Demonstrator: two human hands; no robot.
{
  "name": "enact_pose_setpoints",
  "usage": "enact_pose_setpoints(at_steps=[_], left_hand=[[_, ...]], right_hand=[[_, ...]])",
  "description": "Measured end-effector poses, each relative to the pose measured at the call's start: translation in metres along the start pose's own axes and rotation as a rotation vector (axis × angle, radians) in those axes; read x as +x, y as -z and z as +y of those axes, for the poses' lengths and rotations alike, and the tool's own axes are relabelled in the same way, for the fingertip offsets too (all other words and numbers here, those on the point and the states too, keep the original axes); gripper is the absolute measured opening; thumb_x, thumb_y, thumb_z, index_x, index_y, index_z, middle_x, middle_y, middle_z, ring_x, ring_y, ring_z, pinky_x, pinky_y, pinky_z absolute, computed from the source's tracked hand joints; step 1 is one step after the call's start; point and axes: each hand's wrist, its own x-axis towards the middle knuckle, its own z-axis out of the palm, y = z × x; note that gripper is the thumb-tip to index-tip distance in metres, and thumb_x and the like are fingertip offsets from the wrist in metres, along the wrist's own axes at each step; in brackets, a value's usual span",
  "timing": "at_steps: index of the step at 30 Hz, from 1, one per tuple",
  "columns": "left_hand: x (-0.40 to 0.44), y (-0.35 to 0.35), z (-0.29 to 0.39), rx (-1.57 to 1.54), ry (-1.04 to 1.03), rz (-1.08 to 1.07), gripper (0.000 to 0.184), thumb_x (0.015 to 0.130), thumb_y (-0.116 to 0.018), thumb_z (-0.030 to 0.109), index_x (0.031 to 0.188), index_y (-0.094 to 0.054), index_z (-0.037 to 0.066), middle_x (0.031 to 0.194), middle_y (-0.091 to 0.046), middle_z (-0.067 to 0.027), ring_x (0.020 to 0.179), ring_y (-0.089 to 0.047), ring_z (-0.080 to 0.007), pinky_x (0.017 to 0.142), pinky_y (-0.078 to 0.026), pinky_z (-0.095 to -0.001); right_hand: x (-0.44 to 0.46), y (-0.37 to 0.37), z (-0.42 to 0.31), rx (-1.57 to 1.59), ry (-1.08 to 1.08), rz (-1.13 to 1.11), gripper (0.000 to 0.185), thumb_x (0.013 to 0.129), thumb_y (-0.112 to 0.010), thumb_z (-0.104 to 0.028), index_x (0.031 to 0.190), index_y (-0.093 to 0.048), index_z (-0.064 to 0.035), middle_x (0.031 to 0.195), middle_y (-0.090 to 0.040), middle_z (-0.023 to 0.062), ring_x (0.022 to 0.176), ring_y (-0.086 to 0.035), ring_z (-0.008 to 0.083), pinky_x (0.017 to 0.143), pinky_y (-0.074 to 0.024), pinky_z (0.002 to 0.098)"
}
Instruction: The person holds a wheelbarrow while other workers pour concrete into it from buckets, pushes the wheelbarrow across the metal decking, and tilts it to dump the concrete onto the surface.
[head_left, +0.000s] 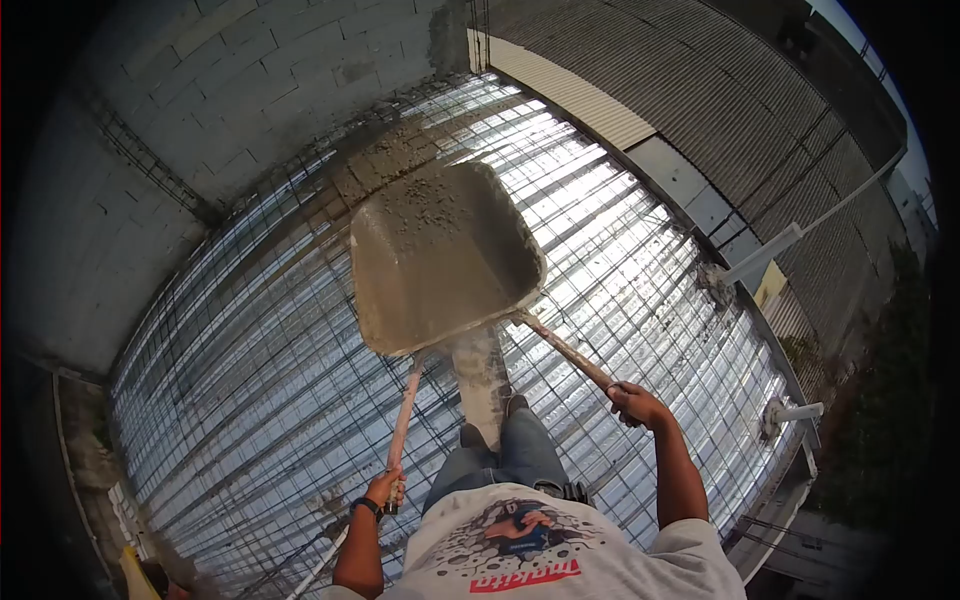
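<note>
A wheelbarrow [430,270] stands in front of me, its tray coated with grey cement and holding some wet concrete [430,200] toward the far end. My left hand [384,487] is wrapped round the left handle [405,415], low and close to my side. Farther out, my right hand [638,406] grips the right handle [570,350]. A narrow plank [478,375] runs between my feet and under the tray. The wheel is hidden beneath the tray.
Steel mesh [250,400] covers the shiny corrugated metal deck [620,270] all around. Spread concrete [385,160] lies beyond the tray. A block wall [230,90] rises at left. White pipes [765,255] stand along the right edge, with lower roofs [720,90] beyond.
</note>
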Motion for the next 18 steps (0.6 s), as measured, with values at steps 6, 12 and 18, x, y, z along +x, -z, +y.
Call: enact_pose_setpoints(at_steps=[6, 12, 18], left_hand=[[-0.076, 0.007, -0.048, 0.149, -0.009, 0.087, 0.042, 0.084, -0.071, 0.048, 0.079, -0.055, 0.01, 0.063, -0.052, -0.0005, 0.045, -0.051, -0.0126, 0.042, -0.046, -0.0301], [-0.102, 0.019, -0.149, 0.29, -0.053, 0.173, 0.042, 0.081, -0.075, 0.044, 0.077, -0.055, 0.008, 0.061, -0.053, -0.0023, 0.046, -0.053, -0.0136, 0.041, -0.046, -0.0308], [-0.168, 0.005, -0.251, 0.442, -0.066, 0.301, 0.044, 0.08, -0.075, 0.045, 0.076, -0.057, 0.005, 0.061, -0.056, -0.0027, 0.047, -0.054, -0.0128, 0.042, -0.047, -0.0309]], right_hand=[[-0.057, -0.042, 0.142, 0.091, -0.072, -0.01, 0.033, 0.096, -0.053, -0.046, 0.097, -0.054, -0.0129, 0.069, -0.053, 0.0013, 0.05, -0.047, 0.0116, 0.041, -0.0363, 0.0278], [-0.107, -0.071, 0.283, 0.186, -0.061, -0.009, 0.029, 0.098, -0.051, -0.041, 0.099, -0.053, -0.0125, 0.066, -0.052, 0.003, 0.047, -0.049, 0.0146, 0.042, -0.0407, 0.0301], [-0.177, -0.088, 0.402, 0.147, -0.011, 0.015, 0.03, 0.098, -0.051, -0.043, 0.097, -0.053, -0.013, 0.065, -0.051, 0.0012, 0.047, -0.048, 0.0119, 0.04, -0.0389, 0.0273]])
